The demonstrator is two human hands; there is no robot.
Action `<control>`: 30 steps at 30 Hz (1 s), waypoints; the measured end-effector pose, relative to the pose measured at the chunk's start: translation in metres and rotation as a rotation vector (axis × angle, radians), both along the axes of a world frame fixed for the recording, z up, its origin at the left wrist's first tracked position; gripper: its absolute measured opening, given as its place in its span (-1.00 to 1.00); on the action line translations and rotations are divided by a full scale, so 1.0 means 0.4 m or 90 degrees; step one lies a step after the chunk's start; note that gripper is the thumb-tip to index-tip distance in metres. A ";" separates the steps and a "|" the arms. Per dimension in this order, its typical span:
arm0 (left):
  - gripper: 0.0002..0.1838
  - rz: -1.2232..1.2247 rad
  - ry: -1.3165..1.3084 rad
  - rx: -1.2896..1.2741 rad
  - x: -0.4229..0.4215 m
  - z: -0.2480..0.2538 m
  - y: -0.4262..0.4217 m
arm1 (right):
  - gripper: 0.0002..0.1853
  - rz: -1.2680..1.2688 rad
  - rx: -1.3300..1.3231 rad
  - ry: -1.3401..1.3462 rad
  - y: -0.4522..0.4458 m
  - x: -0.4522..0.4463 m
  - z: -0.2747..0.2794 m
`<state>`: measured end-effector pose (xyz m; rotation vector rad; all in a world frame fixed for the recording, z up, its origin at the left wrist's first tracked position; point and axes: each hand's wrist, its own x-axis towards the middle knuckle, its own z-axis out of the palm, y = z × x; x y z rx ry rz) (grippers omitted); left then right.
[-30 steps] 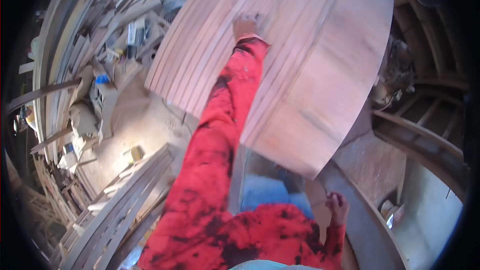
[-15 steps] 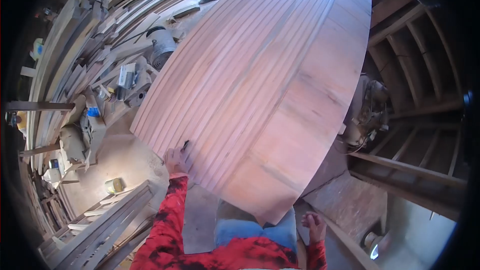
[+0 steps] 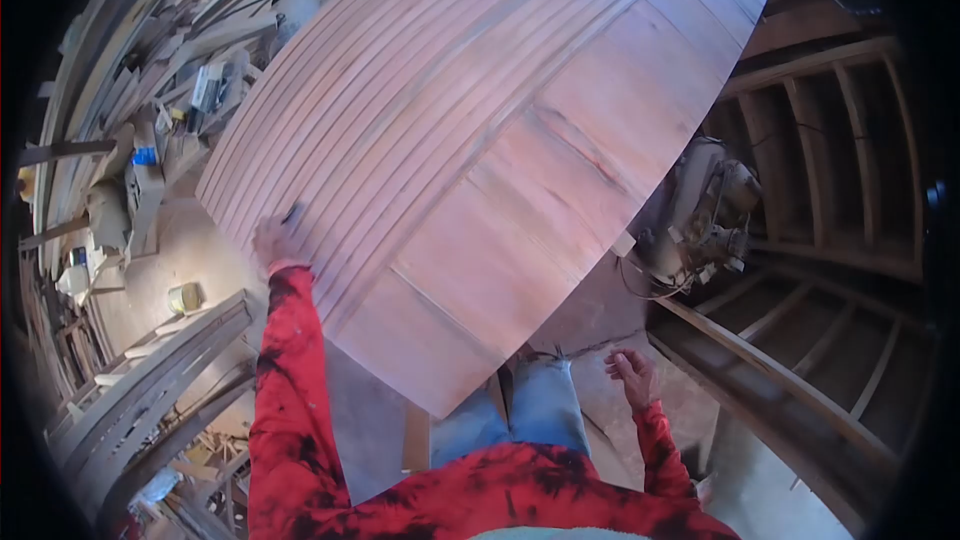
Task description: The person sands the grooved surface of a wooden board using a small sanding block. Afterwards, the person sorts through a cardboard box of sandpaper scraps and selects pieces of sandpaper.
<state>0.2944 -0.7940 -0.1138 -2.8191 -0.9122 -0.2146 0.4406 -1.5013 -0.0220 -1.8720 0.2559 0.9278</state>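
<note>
A large curved wooden panel made of narrow strips, with wider boards along its right side, fills the centre. At its lower left edge, my left hand is closed on a small dark object resting against the strips; what it is, I cannot make out. My right hand hangs in the air below the panel's right side, touching nothing, with its fingers partly curled and apart.
Wood strips and scraps lie at the left, near a small can. A slatted wooden frame stands lower left. Machinery and ribbed wooden frames are at the right.
My left hand was far up the panel, then came down to its lower left edge. The view has shifted. A person's legs, seen at the top half a second ago, are out of view.
</note>
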 end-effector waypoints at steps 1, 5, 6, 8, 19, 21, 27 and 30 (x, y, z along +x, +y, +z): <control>-0.70 0.042 0.009 -0.017 -0.089 -0.024 0.033 | -0.73 -0.003 0.006 0.011 -0.014 -0.004 -0.004; -0.76 0.175 -0.098 -0.059 -0.257 -0.037 0.066 | -0.71 -0.018 0.040 0.028 -0.018 -0.039 -0.016; -0.80 0.182 -0.105 -0.102 -0.244 -0.027 0.070 | -0.73 0.023 0.031 0.006 -0.011 -0.036 0.006; -0.84 0.173 -0.095 -0.149 -0.207 -0.056 0.119 | -0.75 0.061 0.026 -0.025 0.030 0.000 0.035; -0.80 0.033 -0.232 -0.227 0.456 -0.031 0.054 | -0.78 0.251 0.031 -0.248 0.331 0.644 0.011; -0.81 0.012 -0.227 -0.199 0.630 -0.033 0.015 | -0.79 0.309 -0.101 -0.415 0.432 0.890 -0.047; -0.88 -0.009 -0.237 -0.176 1.258 -0.040 -0.128 | -0.50 0.150 -0.262 -0.825 0.712 1.504 -0.321; -0.83 -0.023 -0.197 -0.214 1.628 -0.175 -0.152 | -0.43 0.100 -0.297 -0.847 0.751 1.572 -0.387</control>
